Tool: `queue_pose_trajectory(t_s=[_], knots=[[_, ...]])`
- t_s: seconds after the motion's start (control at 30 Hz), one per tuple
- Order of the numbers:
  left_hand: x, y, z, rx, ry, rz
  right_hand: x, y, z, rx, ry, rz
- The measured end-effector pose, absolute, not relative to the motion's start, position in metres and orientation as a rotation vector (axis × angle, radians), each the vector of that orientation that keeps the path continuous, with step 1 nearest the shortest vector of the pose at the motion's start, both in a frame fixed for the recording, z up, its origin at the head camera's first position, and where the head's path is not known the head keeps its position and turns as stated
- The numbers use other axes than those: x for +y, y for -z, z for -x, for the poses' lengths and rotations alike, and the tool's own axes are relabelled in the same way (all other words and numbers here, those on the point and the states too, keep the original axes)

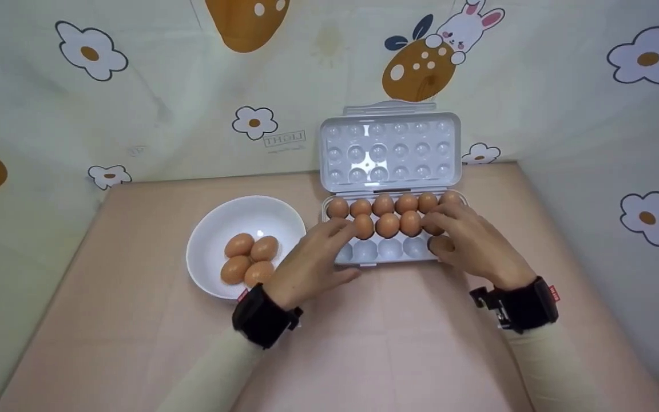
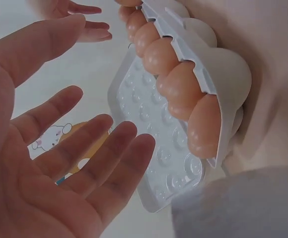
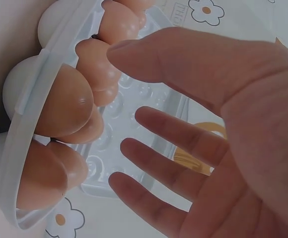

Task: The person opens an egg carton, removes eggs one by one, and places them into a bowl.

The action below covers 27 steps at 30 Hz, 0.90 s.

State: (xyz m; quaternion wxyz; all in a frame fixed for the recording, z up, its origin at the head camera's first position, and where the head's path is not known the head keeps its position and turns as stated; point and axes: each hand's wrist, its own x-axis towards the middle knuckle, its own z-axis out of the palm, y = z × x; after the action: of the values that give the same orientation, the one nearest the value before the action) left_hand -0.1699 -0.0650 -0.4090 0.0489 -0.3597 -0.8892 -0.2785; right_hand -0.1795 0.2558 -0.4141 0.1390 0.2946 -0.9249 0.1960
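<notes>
A white egg carton point(image 1: 389, 260) stands with its lid point(image 1: 390, 151) raised at the back. Brown eggs point(image 1: 388, 225) fill its back row and sit along the middle row; several front hollows point(image 1: 389, 248) show bare. Above the carton's left end is my left hand point(image 1: 315, 260), its fingers extended and holding nothing in the left wrist view. Over the right end hovers my right hand point(image 1: 475, 243), fingers spread and thumb apart, hiding some eggs there. In the right wrist view its thumb overlaps an egg point(image 3: 97, 64); whether they touch I cannot tell.
Left of the carton, a white bowl point(image 1: 203, 234) holds several brown eggs point(image 1: 239, 245), and my left wrist passes by its right rim. A pink cloth point(image 1: 335, 355) covers the table. Patterned curtain fabric point(image 1: 181, 86) hangs behind and at the sides.
</notes>
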Motion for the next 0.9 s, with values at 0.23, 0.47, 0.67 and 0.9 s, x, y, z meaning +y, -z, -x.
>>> queue_pose_trajectory(t_s=[0.23, 0.47, 0.67, 0.9], knots=[[-0.049, 0.425, 0.170, -2.710, 0.863, 1.094, 0.257, 0.417, 0.180, -2.762, -0.590, -0.796], [-0.041, 0.435, 0.172, -2.692, 0.843, 1.110, 0.259, 0.421, 0.183, -2.812, -0.578, -0.775], [-0.041, 0.438, 0.174, -2.724, 0.842, 1.071, 0.259, 0.423, 0.184, -2.851, -0.586, -0.743], [-0.042, 0.439, 0.175, -2.730, 0.850, 1.065, 0.255, 0.424, 0.186, -2.890, -0.638, -0.664]])
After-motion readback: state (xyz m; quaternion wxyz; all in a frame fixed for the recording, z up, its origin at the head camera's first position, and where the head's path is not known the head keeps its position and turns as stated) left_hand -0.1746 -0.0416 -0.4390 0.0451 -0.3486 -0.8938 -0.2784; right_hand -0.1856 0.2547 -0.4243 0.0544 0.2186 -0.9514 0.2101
